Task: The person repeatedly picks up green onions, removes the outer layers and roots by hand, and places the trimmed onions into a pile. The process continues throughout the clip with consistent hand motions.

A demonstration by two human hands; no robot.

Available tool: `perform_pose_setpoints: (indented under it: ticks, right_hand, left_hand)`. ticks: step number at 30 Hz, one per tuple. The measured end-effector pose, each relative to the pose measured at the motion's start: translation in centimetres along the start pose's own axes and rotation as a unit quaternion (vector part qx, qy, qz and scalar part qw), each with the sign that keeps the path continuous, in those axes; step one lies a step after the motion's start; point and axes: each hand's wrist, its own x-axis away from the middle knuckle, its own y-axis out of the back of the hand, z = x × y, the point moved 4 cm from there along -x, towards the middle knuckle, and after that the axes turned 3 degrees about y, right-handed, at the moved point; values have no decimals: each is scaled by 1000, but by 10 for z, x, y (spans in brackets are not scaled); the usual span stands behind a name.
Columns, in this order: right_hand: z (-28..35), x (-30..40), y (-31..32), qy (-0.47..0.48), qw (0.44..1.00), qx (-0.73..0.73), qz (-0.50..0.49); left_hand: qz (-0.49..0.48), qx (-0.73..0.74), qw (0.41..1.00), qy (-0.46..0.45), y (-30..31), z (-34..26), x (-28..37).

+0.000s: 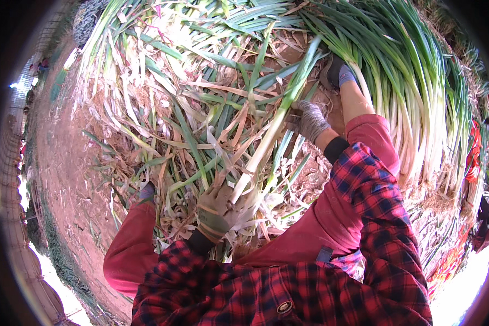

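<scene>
A long green onion (257, 158) slants across the view between my hands, its white root end toward me and its green leaves pointing away. My gloved right hand (308, 120) grips it partway up, where white turns to green. Down at the root end, my gloved left hand (216, 210) has its fingers closed around the stalk's tip. Pale loose sheath skin (248, 208) hangs beside those fingers. The glove hides the very end of the onion. Beneath lies a litter of stripped leaves (187, 138), part green and part dry.
To the right, a thick row of green onions (407, 106) lies with roots toward me. More onions (118, 61) lie at the upper left, in bright sun. Bare soil (69, 163) stretches along the left. Red netting or cord (474, 153) shows at the right edge.
</scene>
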Motion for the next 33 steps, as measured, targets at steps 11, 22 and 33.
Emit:
perform_pose_setpoints:
  ticks: [11, 22, 33]
  right_hand:
    - [-14, 9, -13, 76, 994, -13, 75]
    - [-38, 64, -46, 5, 899, 374, 227]
    - [-43, 93, -99, 74, 937, 114, 323]
  left_hand:
    - [54, -112, 986, 109, 51, -34, -20]
    - [-83, 313, 908, 267, 16, 28, -46]
    - [-68, 337, 929, 136, -19, -11, -57]
